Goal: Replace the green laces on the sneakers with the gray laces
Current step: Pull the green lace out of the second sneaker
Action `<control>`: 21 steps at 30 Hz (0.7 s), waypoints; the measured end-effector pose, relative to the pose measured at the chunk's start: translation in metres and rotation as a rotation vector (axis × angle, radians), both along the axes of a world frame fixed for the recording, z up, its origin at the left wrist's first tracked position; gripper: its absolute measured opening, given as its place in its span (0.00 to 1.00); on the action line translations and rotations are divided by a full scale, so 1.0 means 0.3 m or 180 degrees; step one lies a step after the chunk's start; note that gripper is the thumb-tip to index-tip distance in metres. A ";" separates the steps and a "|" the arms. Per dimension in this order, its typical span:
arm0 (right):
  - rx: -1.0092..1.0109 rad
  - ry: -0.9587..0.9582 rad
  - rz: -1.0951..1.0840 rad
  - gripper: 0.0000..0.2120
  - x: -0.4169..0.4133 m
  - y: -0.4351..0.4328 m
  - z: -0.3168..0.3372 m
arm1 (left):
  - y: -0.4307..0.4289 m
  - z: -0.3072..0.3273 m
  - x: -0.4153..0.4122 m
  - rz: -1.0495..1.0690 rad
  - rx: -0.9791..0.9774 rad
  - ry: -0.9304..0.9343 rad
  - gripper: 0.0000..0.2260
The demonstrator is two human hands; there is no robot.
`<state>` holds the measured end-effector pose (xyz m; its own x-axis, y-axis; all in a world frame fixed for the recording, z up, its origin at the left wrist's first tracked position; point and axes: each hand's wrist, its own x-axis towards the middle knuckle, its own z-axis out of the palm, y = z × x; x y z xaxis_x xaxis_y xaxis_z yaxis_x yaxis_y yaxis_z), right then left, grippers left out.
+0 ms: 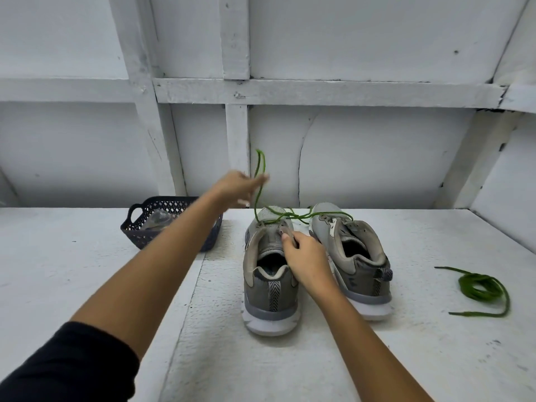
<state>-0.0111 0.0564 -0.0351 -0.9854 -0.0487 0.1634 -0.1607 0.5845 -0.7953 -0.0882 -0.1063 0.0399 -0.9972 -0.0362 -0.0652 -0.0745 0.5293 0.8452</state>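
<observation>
Two gray sneakers stand heel toward me on the white surface: the left sneaker (269,285) and the right sneaker (352,256). A green lace (259,195) rises from the left sneaker's front eyelets, and its loose end trails across the right sneaker's toe. My left hand (239,187) is raised above and behind the left sneaker, pinching a loop of that lace. My right hand (306,258) holds the left sneaker's eyelet flap and tongue. A second green lace (478,287) lies coiled on the surface at the right. I see no gray laces clearly.
A dark plastic basket (139,232) with something clear and crumpled inside sits at the back left, partly behind my left forearm. A white framed wall stands close behind the sneakers. A seam runs along the surface left of the shoes.
</observation>
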 end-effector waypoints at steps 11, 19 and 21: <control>0.0090 0.0098 -0.0040 0.15 -0.005 0.001 -0.003 | 0.046 -0.184 -0.055 0.0372 -0.0941 0.0460 0.10; 0.0117 0.0085 -0.0093 0.13 -0.009 0.030 -0.003 | 0.008 0.000 -0.048 0.0754 0.2056 0.0825 0.09; 0.0201 0.0145 -0.0066 0.14 -0.008 0.019 0.000 | 0.015 -0.021 -0.051 0.0809 0.2027 0.0831 0.10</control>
<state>-0.0135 0.0621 -0.0351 -0.9779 -0.0399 0.2053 -0.1832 0.6368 -0.7490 -0.1036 -0.1017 0.0335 -0.9490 -0.3028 0.0878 0.1162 -0.0772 0.9902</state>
